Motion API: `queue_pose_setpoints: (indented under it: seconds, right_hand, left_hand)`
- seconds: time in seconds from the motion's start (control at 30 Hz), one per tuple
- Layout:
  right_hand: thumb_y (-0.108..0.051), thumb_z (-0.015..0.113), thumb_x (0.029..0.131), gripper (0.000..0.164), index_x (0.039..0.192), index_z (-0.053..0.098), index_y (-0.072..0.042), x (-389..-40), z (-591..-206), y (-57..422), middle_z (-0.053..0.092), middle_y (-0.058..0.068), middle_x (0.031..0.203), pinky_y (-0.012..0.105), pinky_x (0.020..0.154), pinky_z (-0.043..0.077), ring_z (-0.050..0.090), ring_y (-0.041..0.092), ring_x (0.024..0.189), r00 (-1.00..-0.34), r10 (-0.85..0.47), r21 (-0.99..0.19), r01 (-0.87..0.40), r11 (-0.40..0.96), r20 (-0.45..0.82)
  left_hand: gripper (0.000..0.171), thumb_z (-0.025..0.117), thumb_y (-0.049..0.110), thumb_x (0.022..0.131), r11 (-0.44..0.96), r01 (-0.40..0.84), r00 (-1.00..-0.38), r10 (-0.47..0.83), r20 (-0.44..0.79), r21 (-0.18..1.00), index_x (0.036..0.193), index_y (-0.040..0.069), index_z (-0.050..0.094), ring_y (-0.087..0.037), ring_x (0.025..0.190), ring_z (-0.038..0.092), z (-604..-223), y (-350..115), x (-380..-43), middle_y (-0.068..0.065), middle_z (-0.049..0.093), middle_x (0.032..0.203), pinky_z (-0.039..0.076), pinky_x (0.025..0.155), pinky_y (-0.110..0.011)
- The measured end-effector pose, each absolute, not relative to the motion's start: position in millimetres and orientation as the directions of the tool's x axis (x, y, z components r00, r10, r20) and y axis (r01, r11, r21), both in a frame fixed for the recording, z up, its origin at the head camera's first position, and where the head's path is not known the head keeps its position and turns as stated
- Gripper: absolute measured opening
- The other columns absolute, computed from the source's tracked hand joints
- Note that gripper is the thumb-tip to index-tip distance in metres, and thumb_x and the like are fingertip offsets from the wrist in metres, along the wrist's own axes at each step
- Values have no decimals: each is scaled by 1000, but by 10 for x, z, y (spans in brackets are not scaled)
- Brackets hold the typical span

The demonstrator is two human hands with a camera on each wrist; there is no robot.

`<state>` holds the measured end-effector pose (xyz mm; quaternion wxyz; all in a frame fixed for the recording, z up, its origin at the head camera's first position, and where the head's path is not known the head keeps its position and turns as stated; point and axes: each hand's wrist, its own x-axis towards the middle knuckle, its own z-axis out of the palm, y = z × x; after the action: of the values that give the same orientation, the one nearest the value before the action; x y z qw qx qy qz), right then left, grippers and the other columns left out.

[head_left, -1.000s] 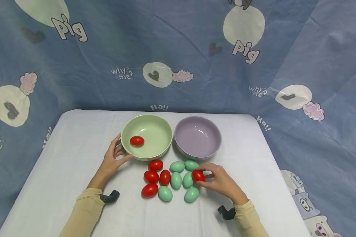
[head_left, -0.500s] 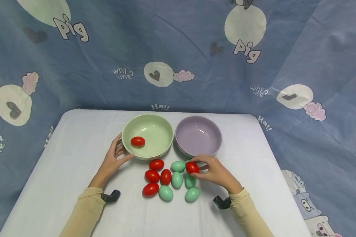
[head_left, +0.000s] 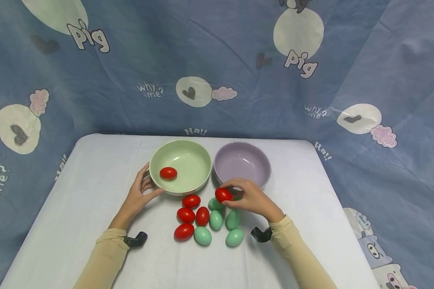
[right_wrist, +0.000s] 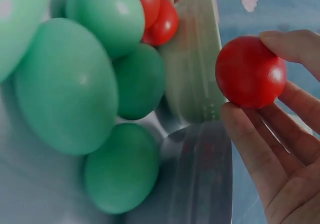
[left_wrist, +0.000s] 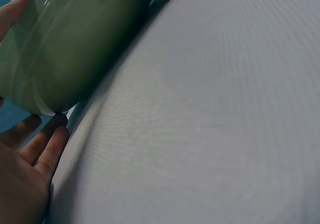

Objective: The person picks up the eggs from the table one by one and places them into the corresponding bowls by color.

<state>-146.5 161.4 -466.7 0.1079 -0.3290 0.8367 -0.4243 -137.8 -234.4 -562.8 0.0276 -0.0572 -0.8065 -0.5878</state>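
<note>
In the head view my right hand [head_left: 251, 198] pinches a red egg [head_left: 223, 195] between thumb and fingers, held above the green eggs. The right wrist view shows that red egg [right_wrist: 251, 72] at the fingertips, off the table. My left hand [head_left: 139, 196] rests against the left side of the light green bowl [head_left: 197, 164], its thumb by the near rim and its fingers spread along the wall. Inside that bowl lies one red egg [head_left: 168, 173]. Several red eggs [head_left: 186, 215] and several green eggs [head_left: 216, 220] lie on the table, some partly hidden by the right hand.
A purple bowl [head_left: 242, 160] stands right beside the green bowl, its near rim partly behind my right hand. Both are near the back of the white-covered table [head_left: 105, 172]. Behind it hangs a blue printed cloth [head_left: 217, 48].
My right hand has carried the red egg left and away from me, across the green eggs toward the green bowl. My left hand stays at the green bowl.
</note>
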Motion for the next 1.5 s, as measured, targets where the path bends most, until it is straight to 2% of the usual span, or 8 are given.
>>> queue_pose_setpoints:
  seconds: [0.2,0.43,0.63,0.93,1.17,1.5]
  right_hand:
    - [-13,84,86,40,125,72,-13,-1603,-4606,1462,74,2,122,23,90,63,67,19,116,-747,-661,-803,-437,406,72]
    - [-16,85,87,41,125,72,-13,-1812,-4506,1259,74,0,120,26,92,63,67,17,114,-718,-691,-799,-459,389,76]
    - [-19,85,87,42,125,71,-11,-2030,-4451,1064,75,1,119,31,96,62,68,16,113,-726,-683,-784,-468,408,78]
    - [-16,85,86,42,126,71,-8,-2298,-4387,759,75,5,122,25,91,63,68,17,115,-713,-697,-783,-474,402,74]
    - [-16,83,88,44,129,70,-7,-2452,-4374,542,74,7,126,23,92,62,68,19,117,-699,-715,-750,-487,448,27]
    - [-14,82,89,43,129,70,-5,-2626,-4421,262,75,10,124,39,103,60,68,23,117,-685,-728,-714,-503,487,-14]
  left_hand:
    - [105,81,14,90,309,127,-992,62,113,943,167,27,12,14,119,51,-5633,-2344,-1376,-20,33,165,46,102,-5]
    - [106,82,15,89,319,123,-992,60,110,940,167,28,11,13,118,51,-5628,-2333,-1367,-19,34,165,46,100,-3]
    - [106,82,16,90,321,116,-993,59,103,940,167,30,11,13,118,51,-5614,-2328,-1361,-19,34,165,46,100,-3]
    - [106,81,14,90,310,124,-992,63,110,943,167,29,10,13,119,52,-5616,-2334,-1357,-19,34,165,46,101,-4]
    - [106,81,10,90,303,131,-991,67,116,944,168,25,10,11,119,51,-5618,-2329,-1366,-21,34,165,46,100,-4]
    - [104,79,8,91,296,126,-991,68,111,947,168,24,10,11,119,52,-5604,-2326,-1359,-21,32,166,47,101,-6]
